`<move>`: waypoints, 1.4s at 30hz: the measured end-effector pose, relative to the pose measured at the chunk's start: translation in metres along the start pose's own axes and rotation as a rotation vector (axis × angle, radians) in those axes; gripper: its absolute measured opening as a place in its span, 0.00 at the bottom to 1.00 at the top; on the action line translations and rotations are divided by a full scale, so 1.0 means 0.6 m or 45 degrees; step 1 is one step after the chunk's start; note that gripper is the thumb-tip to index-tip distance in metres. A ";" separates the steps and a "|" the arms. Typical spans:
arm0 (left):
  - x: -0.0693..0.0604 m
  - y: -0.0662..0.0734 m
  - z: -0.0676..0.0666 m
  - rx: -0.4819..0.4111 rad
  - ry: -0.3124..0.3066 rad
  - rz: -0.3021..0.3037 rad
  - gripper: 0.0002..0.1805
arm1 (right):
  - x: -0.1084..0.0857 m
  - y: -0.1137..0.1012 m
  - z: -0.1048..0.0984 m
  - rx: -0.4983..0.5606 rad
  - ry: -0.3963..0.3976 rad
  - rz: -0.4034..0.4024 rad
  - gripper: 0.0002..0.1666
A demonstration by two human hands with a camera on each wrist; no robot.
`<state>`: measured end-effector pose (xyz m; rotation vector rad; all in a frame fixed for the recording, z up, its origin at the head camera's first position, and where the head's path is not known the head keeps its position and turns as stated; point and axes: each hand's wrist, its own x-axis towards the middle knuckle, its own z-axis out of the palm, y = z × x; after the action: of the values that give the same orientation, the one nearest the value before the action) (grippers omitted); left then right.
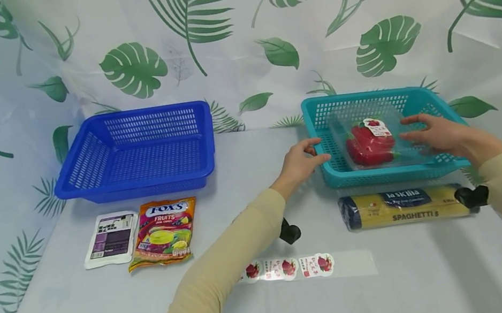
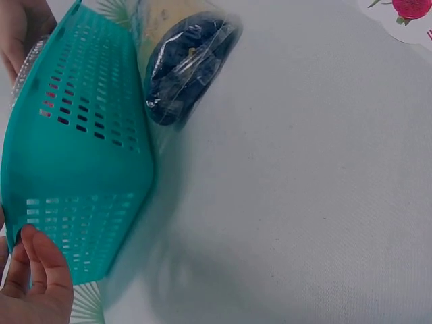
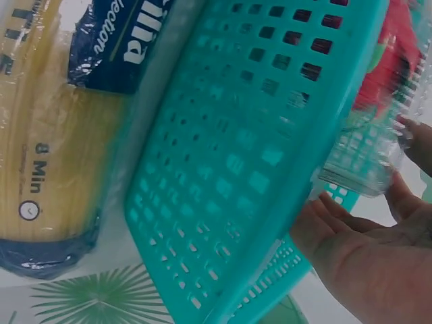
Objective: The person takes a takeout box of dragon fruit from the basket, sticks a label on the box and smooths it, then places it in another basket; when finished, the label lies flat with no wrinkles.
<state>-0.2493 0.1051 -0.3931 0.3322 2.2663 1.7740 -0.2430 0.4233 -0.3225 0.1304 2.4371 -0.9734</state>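
Observation:
In the head view a clear plastic box of red produce with green bits sits inside the teal basket. Its lid bears a white sticker with a red fruit picture. My right hand holds the box at its right end, thumb and fingers spread around the corner in the right wrist view. At the basket's left end my left hand pinches the rim; the left wrist view shows its fingertips against the teal wall. The produce's exact kind is unclear through the plastic.
A spaghetti pack lies just before the teal basket. Nearer is a strip of fruit stickers. On the left stand a blue basket, a candy bag and a white-and-purple pack. A leaf-patterned sheet hangs behind.

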 end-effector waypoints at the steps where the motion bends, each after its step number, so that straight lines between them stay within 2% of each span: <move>1: -0.001 0.001 0.000 0.004 0.001 -0.003 0.27 | 0.000 0.001 0.001 -0.001 -0.010 0.002 0.49; 7: 0.001 0.000 0.000 -0.003 0.002 0.004 0.27 | 0.000 0.001 -0.001 -0.034 -0.074 0.008 0.50; 14: 0.003 -0.003 0.000 -0.010 0.001 0.012 0.27 | -0.005 0.004 -0.013 -0.009 -0.215 0.035 0.54; 17: 0.003 -0.004 0.000 -0.005 0.000 0.014 0.27 | -0.006 0.007 -0.015 0.004 -0.241 0.057 0.56; 23: 0.002 -0.001 0.001 0.016 -0.006 0.015 0.27 | -0.005 0.009 -0.016 0.032 -0.207 0.047 0.58; 29: 0.001 0.001 0.000 0.022 0.007 -0.002 0.26 | 0.000 0.004 -0.019 -0.046 -0.142 0.018 0.56; 35: 0.000 0.001 0.001 0.038 -0.003 0.011 0.27 | 0.001 0.021 -0.014 -0.070 -0.156 0.011 0.55; 42: 0.001 0.001 0.003 0.038 -0.006 -0.002 0.27 | -0.006 0.038 -0.010 -0.185 -0.130 -0.083 0.51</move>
<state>-0.2493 0.1068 -0.3930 0.3396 2.2914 1.7380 -0.2359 0.4446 -0.3313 -0.0481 2.4209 -0.8067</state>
